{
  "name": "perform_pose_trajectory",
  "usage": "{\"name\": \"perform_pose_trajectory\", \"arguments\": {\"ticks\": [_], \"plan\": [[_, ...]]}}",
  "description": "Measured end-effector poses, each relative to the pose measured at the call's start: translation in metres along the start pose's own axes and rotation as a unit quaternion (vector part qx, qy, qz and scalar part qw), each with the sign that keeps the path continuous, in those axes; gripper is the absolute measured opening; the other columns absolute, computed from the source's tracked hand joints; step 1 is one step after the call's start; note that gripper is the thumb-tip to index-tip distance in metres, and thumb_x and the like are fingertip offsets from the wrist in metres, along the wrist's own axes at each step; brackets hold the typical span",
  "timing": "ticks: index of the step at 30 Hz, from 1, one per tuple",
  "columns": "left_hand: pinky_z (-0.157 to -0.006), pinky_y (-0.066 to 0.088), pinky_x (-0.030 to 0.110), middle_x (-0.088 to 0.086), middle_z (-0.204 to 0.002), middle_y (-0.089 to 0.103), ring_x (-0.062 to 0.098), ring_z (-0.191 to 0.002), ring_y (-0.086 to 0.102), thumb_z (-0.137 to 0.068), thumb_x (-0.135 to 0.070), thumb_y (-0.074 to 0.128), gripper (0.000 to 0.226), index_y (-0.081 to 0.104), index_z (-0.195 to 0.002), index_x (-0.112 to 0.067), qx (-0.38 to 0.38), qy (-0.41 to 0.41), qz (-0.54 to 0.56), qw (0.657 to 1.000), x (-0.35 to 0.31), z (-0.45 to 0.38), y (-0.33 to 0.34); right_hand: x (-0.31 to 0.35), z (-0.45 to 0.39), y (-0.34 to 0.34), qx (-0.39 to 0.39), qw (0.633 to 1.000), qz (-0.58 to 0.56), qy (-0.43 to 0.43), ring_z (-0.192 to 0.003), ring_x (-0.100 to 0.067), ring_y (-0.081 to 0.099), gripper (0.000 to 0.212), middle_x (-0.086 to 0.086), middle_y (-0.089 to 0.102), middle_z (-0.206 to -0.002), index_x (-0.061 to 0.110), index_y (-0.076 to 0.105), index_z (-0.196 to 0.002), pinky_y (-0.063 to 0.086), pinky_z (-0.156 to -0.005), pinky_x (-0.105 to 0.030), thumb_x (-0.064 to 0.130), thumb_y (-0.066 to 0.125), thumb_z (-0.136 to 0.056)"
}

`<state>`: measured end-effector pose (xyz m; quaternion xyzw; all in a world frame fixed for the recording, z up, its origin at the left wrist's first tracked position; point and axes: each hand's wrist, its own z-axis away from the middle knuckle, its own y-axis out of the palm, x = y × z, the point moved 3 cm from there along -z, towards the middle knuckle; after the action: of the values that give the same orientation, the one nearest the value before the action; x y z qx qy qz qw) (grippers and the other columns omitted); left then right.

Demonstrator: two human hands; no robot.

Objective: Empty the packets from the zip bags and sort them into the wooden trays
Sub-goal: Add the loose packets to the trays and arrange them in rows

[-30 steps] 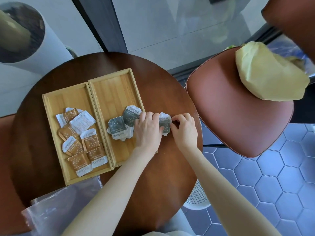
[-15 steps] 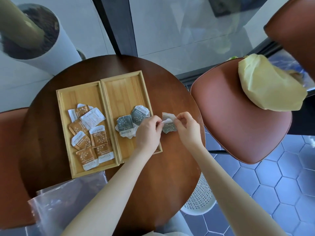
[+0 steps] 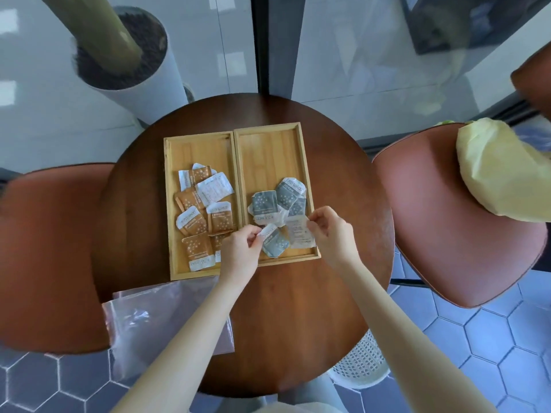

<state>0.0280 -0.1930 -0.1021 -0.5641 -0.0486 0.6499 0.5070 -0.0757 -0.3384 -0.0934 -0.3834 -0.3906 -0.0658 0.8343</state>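
Note:
Two wooden trays stand side by side on a round dark table [image 3: 298, 308]. The left tray [image 3: 196, 144] holds several brown-and-white packets [image 3: 190, 201]. The right tray [image 3: 268, 138] holds several grey packets [image 3: 264, 202]. My left hand [image 3: 241, 248] pinches the white end of a grey packet [image 3: 275, 244] over the right tray's near end. My right hand [image 3: 331, 234] pinches the edge of a white-faced packet [image 3: 299, 235] lying in the same tray. An empty clear zip bag [image 3: 149, 317] lies at the table's near left edge.
Reddish-brown chairs flank the table, one at left [image 3: 50, 254] and one at right [image 3: 447, 222] with a yellow bag [image 3: 501, 174] on it. A white planter [image 3: 134, 73] stands behind the table by a glass wall. A white mesh bin [image 3: 360, 362] sits below the table's near right.
Both hands moved left from the table's right edge to over the right tray, carrying the grey packets with them. The camera view shifted, so the trays now sit square and centred.

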Motion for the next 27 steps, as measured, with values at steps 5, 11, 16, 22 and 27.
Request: {"name": "perform_pose_trajectory", "arguments": {"ticks": [5, 11, 16, 22, 27], "plan": [[-0.067, 0.043, 0.023, 0.009, -0.095, 0.071, 0.019, -0.078, 0.062, -0.085, -0.006, 0.060, 0.021, 0.066, -0.105, -0.007, -0.001, 0.040, -0.026, 0.999, 0.003, 0.000, -0.002, 0.002, 0.005, 0.020, 0.014, 0.997, 0.070, -0.008, -0.082, -0.026, 0.060, 0.015, -0.010, 0.068, -0.095, 0.007, 0.056, -0.103, 0.047, -0.068, -0.034, 0.014, 0.050, -0.091], [-0.095, 0.041, 0.037, 0.008, -0.127, 0.057, 0.027, -0.114, 0.048, -0.089, -0.019, 0.052, 0.045, 0.045, -0.133, -0.012, 0.066, 0.097, -0.153, 0.981, -0.007, -0.004, 0.005, 0.003, 0.007, 0.027, 0.005, 0.990, 0.121, -0.068, -0.103, -0.027, 0.055, 0.030, -0.011, 0.057, -0.116, 0.006, 0.053, -0.116, 0.050, -0.079, -0.036, 0.007, 0.054, -0.087], [-0.097, 0.040, 0.039, 0.009, -0.138, 0.041, 0.028, -0.125, 0.036, -0.090, -0.030, 0.049, 0.058, 0.027, -0.141, -0.013, 0.103, 0.079, -0.225, 0.966, -0.010, -0.013, 0.010, 0.000, 0.020, 0.042, 0.026, 0.940, 0.296, -0.168, -0.109, -0.034, 0.057, 0.044, -0.012, 0.061, -0.123, 0.007, 0.057, -0.119, 0.049, -0.086, -0.042, 0.010, 0.067, -0.076], [-0.103, 0.035, 0.039, 0.010, -0.138, 0.039, 0.028, -0.126, 0.035, -0.090, -0.029, 0.049, 0.064, 0.020, -0.143, -0.009, 0.100, 0.045, -0.212, 0.971, -0.011, -0.022, 0.005, 0.003, 0.023, 0.043, 0.036, 0.925, 0.342, -0.162, -0.118, -0.032, 0.052, 0.048, -0.011, 0.057, -0.131, 0.007, 0.051, -0.127, 0.045, -0.092, -0.042, 0.012, 0.062, -0.081], [-0.104, 0.034, 0.038, 0.010, -0.137, 0.042, 0.027, -0.127, 0.036, -0.090, -0.022, 0.049, 0.049, 0.038, -0.136, -0.006, 0.084, 0.069, -0.191, 0.976, -0.007, -0.011, -0.009, 0.016, 0.022, 0.040, 0.056, 0.925, 0.343, -0.154, -0.129, -0.027, 0.037, 0.044, -0.007, 0.046, -0.139, 0.009, 0.043, -0.132, 0.033, -0.101, -0.036, 0.014, 0.047, -0.089]]}}
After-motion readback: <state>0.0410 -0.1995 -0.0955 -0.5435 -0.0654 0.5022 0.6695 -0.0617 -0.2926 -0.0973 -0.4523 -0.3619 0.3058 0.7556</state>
